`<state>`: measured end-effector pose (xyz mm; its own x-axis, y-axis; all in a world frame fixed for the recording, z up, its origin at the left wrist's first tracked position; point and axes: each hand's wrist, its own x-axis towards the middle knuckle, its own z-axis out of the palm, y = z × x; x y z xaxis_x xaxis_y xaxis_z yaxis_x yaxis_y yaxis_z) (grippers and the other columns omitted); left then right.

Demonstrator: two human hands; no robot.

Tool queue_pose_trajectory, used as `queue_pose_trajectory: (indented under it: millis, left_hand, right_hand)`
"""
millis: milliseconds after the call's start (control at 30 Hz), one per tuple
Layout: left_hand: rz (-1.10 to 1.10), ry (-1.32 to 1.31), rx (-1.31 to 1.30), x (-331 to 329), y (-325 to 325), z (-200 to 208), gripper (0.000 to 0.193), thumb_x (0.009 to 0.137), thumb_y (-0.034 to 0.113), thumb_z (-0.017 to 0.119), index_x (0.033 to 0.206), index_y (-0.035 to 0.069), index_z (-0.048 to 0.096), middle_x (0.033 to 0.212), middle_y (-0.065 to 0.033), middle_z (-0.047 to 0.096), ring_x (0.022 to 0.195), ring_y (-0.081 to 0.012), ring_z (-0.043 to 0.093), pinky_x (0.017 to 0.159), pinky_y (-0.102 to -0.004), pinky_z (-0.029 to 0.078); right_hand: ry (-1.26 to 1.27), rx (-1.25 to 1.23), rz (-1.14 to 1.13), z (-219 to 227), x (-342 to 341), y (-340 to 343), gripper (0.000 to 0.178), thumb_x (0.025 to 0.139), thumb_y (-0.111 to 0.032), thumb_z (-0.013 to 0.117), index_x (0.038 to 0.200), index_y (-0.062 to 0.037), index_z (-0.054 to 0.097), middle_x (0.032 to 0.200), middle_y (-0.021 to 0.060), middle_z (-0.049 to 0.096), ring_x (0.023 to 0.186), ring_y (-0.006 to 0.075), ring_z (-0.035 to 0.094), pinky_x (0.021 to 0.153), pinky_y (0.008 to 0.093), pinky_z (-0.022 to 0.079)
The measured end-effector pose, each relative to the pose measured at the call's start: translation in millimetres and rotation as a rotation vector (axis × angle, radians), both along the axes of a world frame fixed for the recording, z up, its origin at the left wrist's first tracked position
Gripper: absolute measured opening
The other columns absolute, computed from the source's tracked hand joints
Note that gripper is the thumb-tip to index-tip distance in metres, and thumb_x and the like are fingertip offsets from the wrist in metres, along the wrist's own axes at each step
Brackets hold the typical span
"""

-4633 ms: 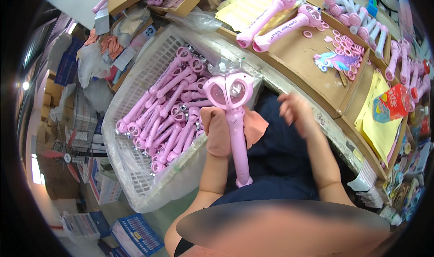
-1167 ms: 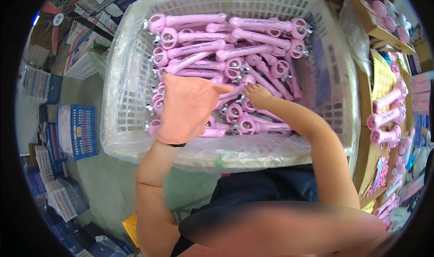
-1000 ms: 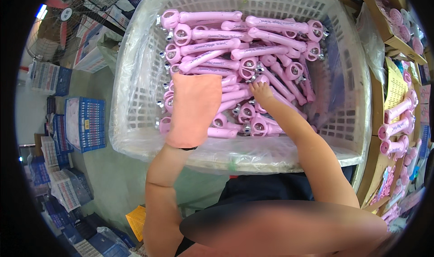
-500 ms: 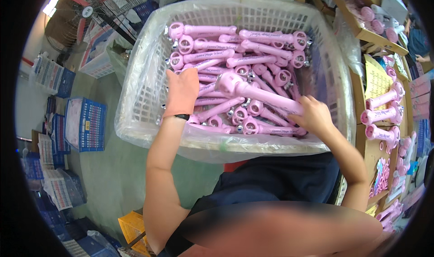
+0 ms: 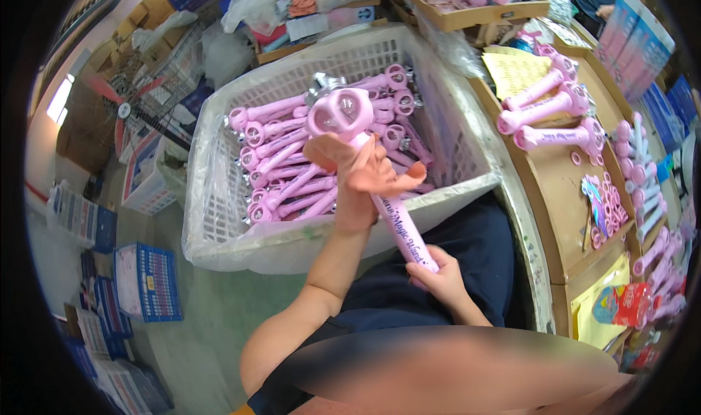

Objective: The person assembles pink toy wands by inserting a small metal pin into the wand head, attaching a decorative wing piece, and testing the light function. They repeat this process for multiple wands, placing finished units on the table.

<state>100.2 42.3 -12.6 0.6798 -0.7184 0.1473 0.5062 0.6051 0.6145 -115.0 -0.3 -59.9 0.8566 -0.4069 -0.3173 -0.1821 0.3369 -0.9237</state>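
White basket point(image 5: 244, 251) of pink wands point(image 5: 285, 163) lies just beyond the left hand point(image 5: 355, 196), whose fingers, under orange cloth point(image 5: 391, 183), close round the held wand point(image 5: 400, 229) below its head — long axis slanting down rightward to the right hand point(image 5: 443, 276), fingers gripping the handle's end.

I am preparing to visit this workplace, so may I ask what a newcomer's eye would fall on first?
Probably the pink wand slanting across the middle, gripped below its windowed head by the left hand in an orange cloth covering, and at its lower end by the right hand. Behind it, a white plastic-lined crate is heaped with similar wands. To the right, pink rings lie in a cardboard tray.
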Motion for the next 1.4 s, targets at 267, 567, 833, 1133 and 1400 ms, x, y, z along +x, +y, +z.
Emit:
queue_pose_trajectory:
  millis: [267,567,833,1133,1400]
  left_hand:
    - [0.089,-0.403,0.351,-94,-6,-11,0.041,0.082,0.023,0.069,0.114,0.003,0.055,0.090,-0.0061,0.053,0.080,-0.0195,0.053,0.072,-0.0357,0.046]
    - [-0.268,-0.368,0.216,-81,-11,8,0.032,0.092,0.028,0.061,0.110,0.002,0.058,0.093,-0.0120,0.065,0.084,-0.0256,0.063,0.080,-0.0376,0.050]
    - [-0.206,-1.285,0.545,-126,-8,2,0.005,0.094,0.011,0.056,0.090,0.007,0.058,0.087,-0.0083,0.063,0.077,-0.0172,0.062,0.067,-0.0274,0.050]
    - [-0.468,-0.944,0.681,-152,5,22,0.014,0.089,0.007,0.064,0.086,0.003,0.051,0.064,-0.0018,0.053,0.052,-0.0118,0.057,0.061,-0.0332,0.056]
    - [-0.783,-0.283,0.675,-148,3,12,0.018,0.095,0.008,0.055,0.107,0.004,0.044,0.070,-0.0009,0.053,0.054,-0.0146,0.058,0.077,-0.0407,0.059]
  right_hand:
    - [-0.146,-0.030,-0.262,-27,-26,-8,0.035,0.084,-0.021,0.078,0.108,0.0015,0.064,0.085,0.0064,0.068,0.068,0.0110,0.063,0.061,0.0258,0.052]
    - [-0.299,0.565,0.089,-45,-54,12,0.047,0.094,-0.042,0.065,0.111,0.0001,0.056,0.085,0.0105,0.066,0.069,0.0189,0.067,0.055,0.0274,0.050]
    - [-0.344,-0.325,-0.244,-28,-43,-11,0.039,0.093,-0.015,0.066,0.129,0.0010,0.059,0.095,0.0042,0.070,0.091,0.0127,0.065,0.084,0.0284,0.052]
    - [-0.660,-0.035,-0.443,19,-26,-87,0.064,0.097,-0.030,0.063,0.145,0.0030,0.039,0.134,0.0126,0.055,0.116,0.0190,0.056,0.100,0.0347,0.043]
    - [-0.691,-0.062,-0.471,26,-34,-87,0.061,0.094,-0.017,0.067,0.144,0.0036,0.038,0.128,0.0109,0.058,0.114,0.0167,0.058,0.097,0.0323,0.047]
